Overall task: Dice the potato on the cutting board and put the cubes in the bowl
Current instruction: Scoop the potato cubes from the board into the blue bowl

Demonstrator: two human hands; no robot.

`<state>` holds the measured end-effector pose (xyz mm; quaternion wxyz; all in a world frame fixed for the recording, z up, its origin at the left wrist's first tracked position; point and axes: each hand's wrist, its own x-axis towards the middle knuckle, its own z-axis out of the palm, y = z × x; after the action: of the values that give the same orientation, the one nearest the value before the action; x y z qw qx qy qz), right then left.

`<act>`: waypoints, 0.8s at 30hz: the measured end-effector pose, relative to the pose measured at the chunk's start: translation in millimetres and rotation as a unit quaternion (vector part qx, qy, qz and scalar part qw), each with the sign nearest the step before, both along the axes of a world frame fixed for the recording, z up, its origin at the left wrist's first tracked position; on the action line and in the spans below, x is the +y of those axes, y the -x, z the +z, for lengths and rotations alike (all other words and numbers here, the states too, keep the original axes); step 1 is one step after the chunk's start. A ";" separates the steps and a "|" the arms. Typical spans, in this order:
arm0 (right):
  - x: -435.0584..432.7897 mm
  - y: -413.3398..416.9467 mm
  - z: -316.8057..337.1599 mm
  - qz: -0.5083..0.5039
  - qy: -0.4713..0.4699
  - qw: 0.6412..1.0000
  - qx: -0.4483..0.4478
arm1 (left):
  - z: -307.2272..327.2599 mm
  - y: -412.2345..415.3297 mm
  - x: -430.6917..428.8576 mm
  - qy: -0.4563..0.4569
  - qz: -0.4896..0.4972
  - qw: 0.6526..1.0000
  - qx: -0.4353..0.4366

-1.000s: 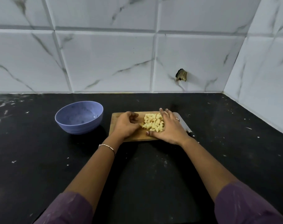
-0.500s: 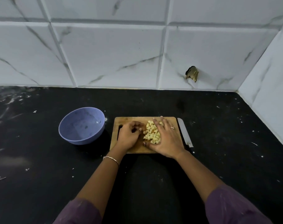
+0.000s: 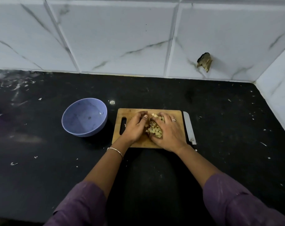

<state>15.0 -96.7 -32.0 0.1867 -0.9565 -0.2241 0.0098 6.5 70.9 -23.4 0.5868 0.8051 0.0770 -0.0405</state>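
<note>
Potato cubes (image 3: 154, 130) on cutting board (image 3: 172, 113), cupped between left hand (image 3: 135, 126) and right hand (image 3: 169, 133)

Countertop (image 3: 228, 128): black stone, with small white specks (image 3: 13, 163) scattered over it; it meets the tiled wall at the back and on the right.
Bowl (image 3: 96, 130): lilac-blue, upright, left of the board, near it but apart.
Cutting board (image 3: 125, 112): wooden, handle slot at its left end.
Knife (image 3: 189, 126): flat, just beside the board's right edge.

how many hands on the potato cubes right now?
2. The left hand curls against the left side of the potato cubes; the right hand cups over their right side, both on the cutting board. No others in view.
</note>
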 end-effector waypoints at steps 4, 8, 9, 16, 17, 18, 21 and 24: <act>0.6 -1.4 0.9 0.014 0.001 1.000 -0.011 | -3.4 -2.2 0.4 0.003 0.009 0.999 -0.033; 1.2 -4.8 1.8 0.033 -0.001 0.999 -0.011 | -0.6 -6.5 -9.0 0.028 -0.005 0.998 -0.050; 1.6 -6.3 1.6 0.037 0.000 0.999 -0.010 | -0.6 -8.8 -12.3 0.031 -0.011 0.998 -0.051; 2.9 -8.9 0.0 0.061 0.008 0.998 -0.030 | 2.2 -19.4 -21.4 -0.051 -0.056 0.993 -0.088; 2.4 -9.1 0.4 0.066 0.015 0.997 -0.032 | 1.1 -20.8 -20.5 -0.062 -0.062 0.992 -0.089; 1.8 -9.0 0.6 0.070 0.019 0.997 -0.034 | -0.4 -21.7 -19.6 -0.070 -0.066 0.992 -0.086; 2.0 -9.2 -0.6 0.075 0.016 0.996 -0.042 | -6.7 -22.3 -16.2 -0.054 -0.056 0.993 -0.084; 3.3 -9.5 -2.8 0.078 0.010 0.995 -0.057 | -9.3 -18.8 -16.2 -0.034 -0.045 0.995 -0.081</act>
<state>24.5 -93.4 -34.9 0.1626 -0.9369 -0.3083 -0.0279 25.3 54.7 -32.7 0.5607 0.8280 -0.0061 0.0011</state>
